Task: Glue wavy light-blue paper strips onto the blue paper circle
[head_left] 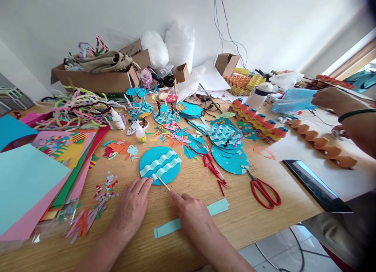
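A blue paper disc [160, 165] with pale wavy strips glued across it lies on the wooden table [194, 185]. My left hand [132, 205] rests flat by the disc's near edge, fingertips touching a wavy strip. My right hand [190, 215] pinches a thin wooden stick [162, 182] whose tip points at the disc's lower edge. A pale blue paper strip [176, 224] lies partly under my right hand.
Red scissors [264, 190] lie right of the disc, near more decorated blue discs [230, 158]. Stacked coloured paper [32, 178] fills the left. Glue bottles [140, 133], paper scraps and cardboard boxes [96, 78] sit behind. Another person's hand [331, 98] works at the right. A dark tablet [315, 185] lies near the table's edge.
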The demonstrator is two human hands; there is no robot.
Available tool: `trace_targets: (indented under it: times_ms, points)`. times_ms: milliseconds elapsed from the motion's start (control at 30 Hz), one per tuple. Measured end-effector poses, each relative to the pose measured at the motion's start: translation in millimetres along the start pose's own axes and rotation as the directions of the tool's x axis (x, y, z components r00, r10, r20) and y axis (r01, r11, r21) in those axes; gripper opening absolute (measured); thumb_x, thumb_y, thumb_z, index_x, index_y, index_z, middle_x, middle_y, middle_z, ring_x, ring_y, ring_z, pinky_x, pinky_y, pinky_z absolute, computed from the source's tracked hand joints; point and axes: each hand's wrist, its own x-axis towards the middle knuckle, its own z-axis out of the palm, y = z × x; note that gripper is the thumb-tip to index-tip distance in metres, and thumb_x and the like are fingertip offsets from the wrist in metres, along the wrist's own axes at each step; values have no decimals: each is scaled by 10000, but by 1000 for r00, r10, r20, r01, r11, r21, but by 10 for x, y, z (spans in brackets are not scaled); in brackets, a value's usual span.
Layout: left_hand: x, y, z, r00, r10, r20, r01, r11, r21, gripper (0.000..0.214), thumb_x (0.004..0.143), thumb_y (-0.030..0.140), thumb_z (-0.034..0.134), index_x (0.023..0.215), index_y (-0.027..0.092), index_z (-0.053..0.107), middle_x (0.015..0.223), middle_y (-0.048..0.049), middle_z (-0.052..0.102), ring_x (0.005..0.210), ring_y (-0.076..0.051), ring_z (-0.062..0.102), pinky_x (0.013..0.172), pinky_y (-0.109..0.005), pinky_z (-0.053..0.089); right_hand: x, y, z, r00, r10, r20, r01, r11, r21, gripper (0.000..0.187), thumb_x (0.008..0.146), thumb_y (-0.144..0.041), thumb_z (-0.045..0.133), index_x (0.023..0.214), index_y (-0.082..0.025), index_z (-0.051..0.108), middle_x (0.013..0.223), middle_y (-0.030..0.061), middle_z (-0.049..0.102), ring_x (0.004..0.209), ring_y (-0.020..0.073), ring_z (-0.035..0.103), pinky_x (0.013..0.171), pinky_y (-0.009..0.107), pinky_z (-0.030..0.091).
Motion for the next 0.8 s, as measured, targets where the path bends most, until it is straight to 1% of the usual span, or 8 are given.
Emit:
trace_targets:
  times_ms: [100, 200, 300, 400, 567, 700, 800]
  points:
    - [18, -21, -50, 1000, 26, -17, -26, 999, -29, 363, 824, 94, 336, 1101, 166, 558, 1054, -83, 636, 954, -213, 572, 839, -369, 483, -3, 1, 11, 1000, -7, -4, 7, 1000, -4, 479, 766, -39, 433, 1179, -268, 513, 813, 47, 667, 658, 168, 651, 489, 227, 328]
    - [36, -62, -128, 998, 58, -28, -59, 997, -39, 347, 835, 93, 322, 1062, 163, 576, 1027, -80, 638, 943, -200, 569, 848, -349, 481, -5, 9, 27, 1000, -5, -11, 6, 1000, 14, 536, 784, -49, 419, 1259, -296, 451, 827, 43, 672, 668, 172, 653, 502, 224, 335]
    - [38, -92, -170, 996, 85, -5, -85, 996, -13, 364, 828, 84, 317, 1059, 170, 585, 1012, -78, 638, 932, -207, 561, 844, -362, 481, -6, 11, 31, 1000, 5, -15, -4, 1000, 29, 554, 795, -53, 397, 1288, -304, 429, 839, 45, 675, 679, 182, 654, 512, 228, 343]
    - [27, -92, -152, 993, 113, 29, -114, 993, 30, 404, 804, 56, 319, 1108, 151, 568, 1052, -90, 625, 955, -217, 547, 854, -370, 475, -6, 11, 22, 1000, 3, -7, -3, 999, 48, 544, 789, -46, 394, 1269, -295, 457, 848, 46, 673, 697, 181, 653, 522, 229, 350]
    - [11, -82, -98, 990, 108, 91, -118, 987, 113, 434, 785, 20, 326, 1119, 150, 571, 1075, -85, 620, 970, -224, 532, 857, -360, 462, -2, 19, 29, 1000, -1, -15, 2, 997, 72, 538, 785, -42, 390, 1260, -278, 471, 863, 48, 673, 713, 187, 650, 537, 237, 365]
    - [-1, -86, -90, 989, 121, 90, -132, 983, 130, 430, 794, 22, 319, 1120, 137, 575, 1083, -88, 616, 982, -226, 523, 861, -353, 454, 6, 15, 42, 1000, 2, -12, -1, 997, 75, 509, 793, -50, 389, 1236, -275, 496, 867, 51, 671, 712, 186, 648, 544, 236, 370]
    - [-8, -82, -89, 989, 118, 93, -130, 981, 141, 429, 798, 27, 320, 1124, 140, 576, 1088, -85, 616, 981, -229, 521, 857, -365, 457, 11, 18, 47, 1000, 3, -13, -3, 998, 65, 517, 796, -50, 392, 1246, -288, 485, 854, 44, 672, 707, 185, 651, 536, 233, 362]
